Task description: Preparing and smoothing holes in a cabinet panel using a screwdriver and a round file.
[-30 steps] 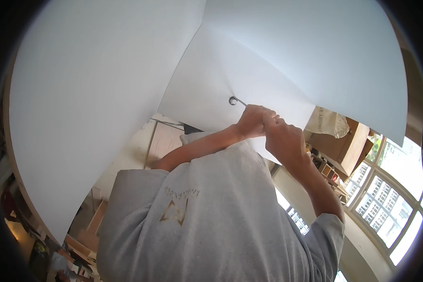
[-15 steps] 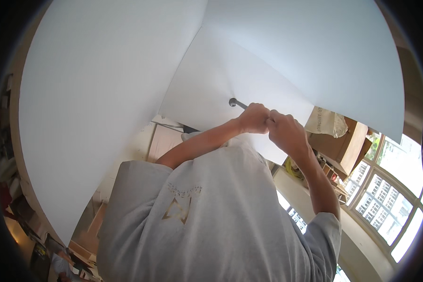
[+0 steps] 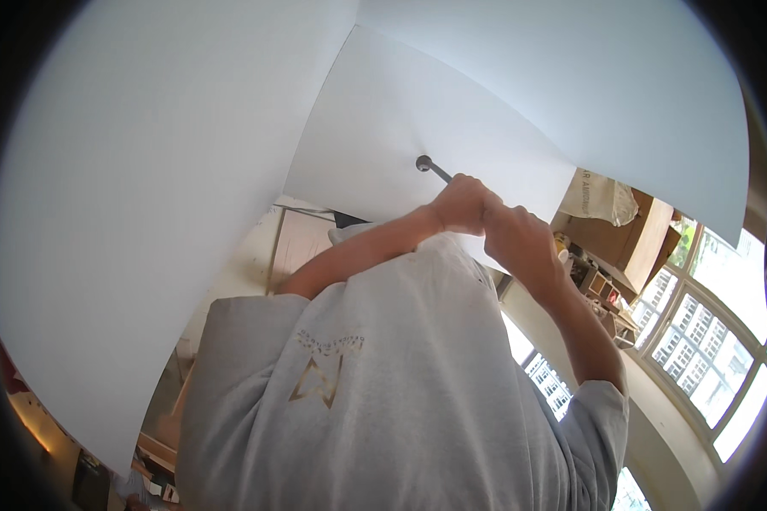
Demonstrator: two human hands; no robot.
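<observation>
A dark metal ratchet wrench (image 3: pixel 437 173) has its round head against a white inner panel (image 3: pixel 358 119). My left hand (image 3: pixel 462 204) is wrapped round the handle, nearer the head. Close behind it, touching, my right hand (image 3: pixel 524 243) is closed round the handle's end, which my fingers hide. What the wrench head sits on cannot be made out. Tall white panels stand on both sides, a left panel (image 3: pixel 136 196) and a right panel (image 3: pixel 605 94), meeting the inner one at corners.
Beyond the right panel's lower edge are a pale printed bag (image 3: pixel 607 200), a wooden box (image 3: pixel 626 243) and small wooden compartments (image 3: pixel 603 289). A large window (image 3: pixel 699 358) lies at the far right. Part of another person (image 3: pixel 136 490) shows at lower left.
The view has shifted a little, so the left panel fills more of the picture. Both hands keep hold of the wrench, and its head appears slightly higher.
</observation>
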